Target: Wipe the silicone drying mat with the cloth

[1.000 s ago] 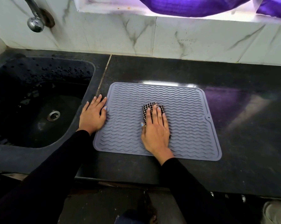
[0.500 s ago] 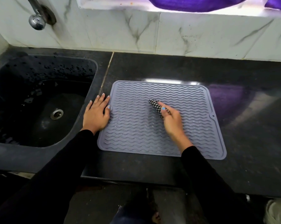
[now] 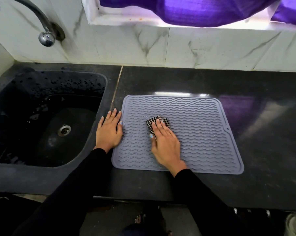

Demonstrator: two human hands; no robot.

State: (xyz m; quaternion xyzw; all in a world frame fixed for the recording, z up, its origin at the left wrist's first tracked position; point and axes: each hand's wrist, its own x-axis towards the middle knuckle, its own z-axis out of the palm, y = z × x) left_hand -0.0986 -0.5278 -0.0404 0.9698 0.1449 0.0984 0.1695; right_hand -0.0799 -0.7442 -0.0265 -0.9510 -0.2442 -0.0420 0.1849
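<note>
A grey silicone drying mat (image 3: 198, 130) with wavy ridges lies flat on the black countertop. A small black-and-white checked cloth (image 3: 154, 122) is folded on the mat's left-middle area. My right hand (image 3: 164, 143) presses flat on the cloth, fingers over it, so only its far end shows. My left hand (image 3: 109, 132) rests palm down at the mat's left edge, fingers spread, thumb tip touching the mat's rim, holding nothing.
A black sink (image 3: 47, 123) with a metal drain (image 3: 64, 130) lies left of the mat. A chrome tap (image 3: 45, 34) juts from the marble wall above it. Purple fabric (image 3: 203, 9) hangs in the window. The countertop (image 3: 266, 116) extends to the right.
My right hand has slid the cloth from the mat's middle to the left and flattened over it again. The left hand has stayed at the mat's left edge.
</note>
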